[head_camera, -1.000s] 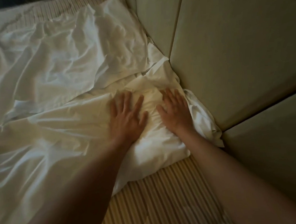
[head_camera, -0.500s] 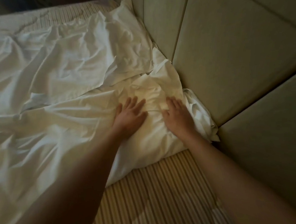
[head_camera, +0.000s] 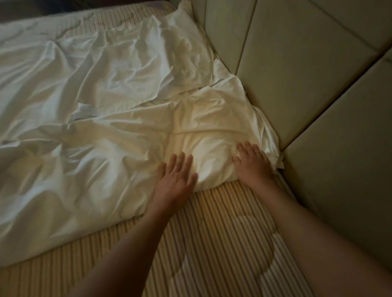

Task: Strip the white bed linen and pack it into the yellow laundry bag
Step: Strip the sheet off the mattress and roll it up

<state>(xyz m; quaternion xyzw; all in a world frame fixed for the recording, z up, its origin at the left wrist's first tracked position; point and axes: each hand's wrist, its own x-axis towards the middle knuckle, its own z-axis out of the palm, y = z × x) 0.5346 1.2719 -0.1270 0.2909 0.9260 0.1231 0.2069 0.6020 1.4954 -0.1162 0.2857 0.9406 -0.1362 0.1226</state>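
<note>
A: Hand status?
B: Left hand (head_camera: pixel 177 174) flat, fingers straight and spread, palm down on the near edge of the white bed linen (head_camera: pixel 93 140). Right hand (head_camera: pixel 253 162) same, flat on the linen's corner by the headboard (head_camera: pixel 299 57). Neither grips anything; both just rest on the cloth.

A: Where's the linen?
B: Loose and rumpled across the bed, already peeled off the near part of the striped mattress (head_camera: pixel 207 239). A puffy fold sits between the two hands. The far-right corner is bunched against the headboard panels.

A: Handling?
B: My read: light, soft, no stiffness. It'll drape and drag, not slide as a unit. Fairly slick cotton, nothing fragile. Best hold looks like the thick rolled edge right under the palms: curl the fingers into it and gather toward the middle. Pinching a single layer would probably just pull a ridge.

A: Obstructions?
B: The corner by the right hand looks jammed in the gap between mattress and headboard, so it could snag. Can't tell how deep it goes. A second white layer (head_camera: pixel 139 60) overlaps further up the bed; it may be a separate piece, can't confirm. Mattress surface is ribbed, might add some friction.

A: Bag?
B: Yellow laundry bag isn't in view.
</note>
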